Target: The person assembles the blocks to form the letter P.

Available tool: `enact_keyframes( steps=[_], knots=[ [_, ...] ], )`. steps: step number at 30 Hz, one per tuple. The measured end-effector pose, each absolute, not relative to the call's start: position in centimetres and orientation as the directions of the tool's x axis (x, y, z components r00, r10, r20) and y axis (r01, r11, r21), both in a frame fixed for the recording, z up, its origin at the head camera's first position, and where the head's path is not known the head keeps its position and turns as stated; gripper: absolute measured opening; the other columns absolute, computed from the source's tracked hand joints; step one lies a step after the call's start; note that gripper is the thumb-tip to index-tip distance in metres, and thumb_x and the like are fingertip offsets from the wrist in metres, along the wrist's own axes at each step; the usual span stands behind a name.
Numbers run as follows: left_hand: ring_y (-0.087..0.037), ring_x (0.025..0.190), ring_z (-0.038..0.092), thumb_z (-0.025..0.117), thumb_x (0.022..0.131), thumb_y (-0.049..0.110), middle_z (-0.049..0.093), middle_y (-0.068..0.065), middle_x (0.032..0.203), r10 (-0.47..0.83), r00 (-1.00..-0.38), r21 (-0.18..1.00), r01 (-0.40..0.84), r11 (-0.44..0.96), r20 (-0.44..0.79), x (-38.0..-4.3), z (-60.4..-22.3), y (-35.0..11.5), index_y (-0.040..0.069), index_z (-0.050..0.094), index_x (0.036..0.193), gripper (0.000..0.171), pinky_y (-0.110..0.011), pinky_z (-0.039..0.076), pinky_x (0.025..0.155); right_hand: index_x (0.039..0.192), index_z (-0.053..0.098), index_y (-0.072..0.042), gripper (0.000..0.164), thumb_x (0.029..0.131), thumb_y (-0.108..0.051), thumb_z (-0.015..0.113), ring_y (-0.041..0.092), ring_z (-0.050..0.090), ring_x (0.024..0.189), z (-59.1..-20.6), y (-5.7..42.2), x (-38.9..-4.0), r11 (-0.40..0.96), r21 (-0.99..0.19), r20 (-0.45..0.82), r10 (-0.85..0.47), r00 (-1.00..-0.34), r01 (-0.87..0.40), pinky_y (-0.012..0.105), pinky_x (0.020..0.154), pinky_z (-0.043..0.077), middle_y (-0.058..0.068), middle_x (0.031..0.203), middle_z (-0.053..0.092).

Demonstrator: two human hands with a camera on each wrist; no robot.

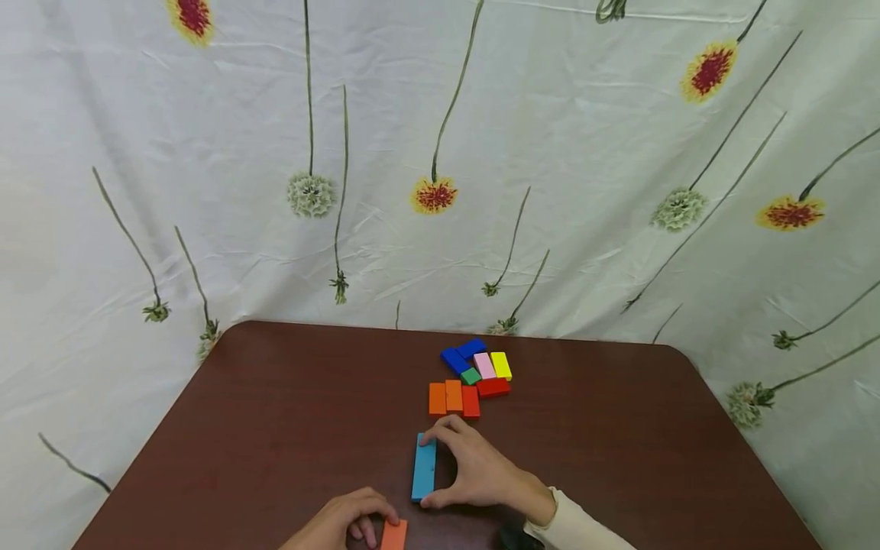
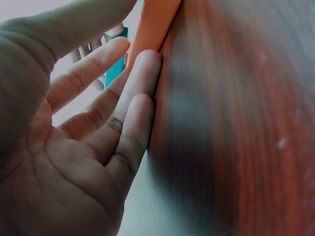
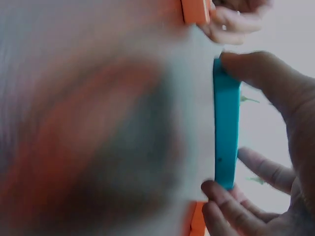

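Note:
My right hand (image 1: 484, 467) grips a long light-blue block (image 1: 424, 467) by its two ends, thumb at the near end and fingertips at the far end. In the right wrist view the same light-blue block (image 3: 226, 125) spans the space between thumb and fingers. Low in the head view, my left hand (image 1: 344, 519) holds an orange block (image 1: 394, 536), a fingertip on its far end; the near end is cut off by the frame. The left wrist view shows that orange block (image 2: 155, 27) by the thumb and fingertips, with the lower fingers resting along the dark tabletop (image 2: 236, 123).
Beyond my right hand lies a cluster of flat blocks: orange blocks (image 1: 445, 397), red blocks (image 1: 493, 387), a green block (image 1: 470, 376), a pink block (image 1: 484, 366), a yellow block (image 1: 501, 365) and dark-blue blocks (image 1: 455, 360). A flowered cloth (image 1: 584, 153) hangs behind the table.

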State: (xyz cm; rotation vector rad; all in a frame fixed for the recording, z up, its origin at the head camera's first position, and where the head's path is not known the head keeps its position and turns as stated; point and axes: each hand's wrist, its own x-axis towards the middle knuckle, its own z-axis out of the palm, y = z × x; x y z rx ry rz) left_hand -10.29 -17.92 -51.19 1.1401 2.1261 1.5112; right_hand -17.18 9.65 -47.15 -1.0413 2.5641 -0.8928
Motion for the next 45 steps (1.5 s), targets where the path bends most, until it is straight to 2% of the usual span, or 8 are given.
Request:
enact_keyframes(
  steps=[8, 15, 24, 29, 36, 45],
  knots=[
    [0.002, 0.079, 0.060, 0.075, 0.091, 0.011, 0.062, -0.010, 0.107, 0.714, -0.688, 0.918, 0.355, 0.177, 0.129, -10.4, -50.8, -17.9, 0.000, 0.063, 0.118, 0.032, -0.024, 0.052, 0.065, 0.130, 0.059, -0.022, 0.067, 0.077, -0.052, 0.084, 0.012, 0.053, 0.108, -47.5, 8.5, -16.5, 0.586, -0.615, 0.011, -0.662, -0.749, -0.527, 0.030, 0.095, 0.051, -0.002, 0.130, 0.049],
    [0.002, 0.079, 0.059, 0.074, 0.092, 0.013, 0.061, -0.007, 0.104, 0.706, -0.697, 0.916, 0.354, 0.188, 0.125, -10.3, -51.0, -17.7, 0.000, 0.064, 0.118, 0.031, -0.024, 0.051, 0.065, 0.130, 0.060, -0.022, 0.066, 0.077, -0.055, 0.082, 0.010, 0.053, 0.108, -47.8, 8.0, -16.2, 0.603, -0.599, 0.008, -0.654, -0.757, -0.527, 0.030, 0.095, 0.050, -0.003, 0.129, 0.051],
    [-0.002, 0.079, 0.061, 0.070, 0.094, 0.008, 0.060, -0.010, 0.100, 0.726, -0.664, 0.910, 0.393, 0.136, 0.178, -10.2, -51.4, -17.9, -0.003, 0.063, 0.121, 0.030, -0.024, 0.053, 0.066, 0.130, 0.059, -0.023, 0.064, 0.079, -0.055, 0.081, 0.008, 0.052, 0.110, -47.8, 7.5, -16.0, 0.586, -0.591, -0.002, -0.688, -0.726, -0.554, 0.026, 0.094, 0.049, -0.004, 0.129, 0.051],
    [-0.004, 0.079, 0.062, 0.069, 0.095, 0.008, 0.060, -0.011, 0.101, 0.734, -0.661, 0.916, 0.376, 0.143, 0.157, -10.4, -51.2, -17.8, -0.004, 0.062, 0.121, 0.030, -0.025, 0.053, 0.067, 0.131, 0.059, -0.022, 0.065, 0.079, -0.055, 0.081, 0.007, 0.051, 0.109, -48.0, 7.5, -16.0, 0.587, -0.591, -0.005, -0.689, -0.725, -0.554, 0.024, 0.094, 0.049, -0.004, 0.129, 0.051],
    [0.000, 0.078, 0.061, 0.072, 0.093, 0.010, 0.061, -0.010, 0.100, 0.722, -0.679, 0.920, 0.355, 0.164, 0.133, -10.3, -50.9, -17.8, -0.002, 0.064, 0.119, 0.030, -0.024, 0.052, 0.066, 0.134, 0.057, -0.021, 0.064, 0.083, -0.054, 0.078, 0.010, 0.050, 0.114, -48.1, 7.6, -15.8, 0.556, -0.577, 0.022, -0.721, -0.692, -0.598, 0.026, 0.096, 0.049, -0.003, 0.130, 0.050],
    [0.001, 0.077, 0.061, 0.077, 0.088, 0.008, 0.063, -0.009, 0.098, 0.690, -0.698, 0.890, 0.418, 0.180, 0.189, -10.0, -51.0, -17.7, 0.001, 0.067, 0.116, 0.030, -0.023, 0.051, 0.063, 0.136, 0.055, -0.020, 0.060, 0.088, -0.051, 0.073, 0.008, 0.044, 0.112, -47.9, 7.6, -15.7, 0.547, -0.580, -0.006, -0.744, -0.668, -0.604, 0.023, 0.095, 0.046, -0.004, 0.126, 0.046]
  ],
)
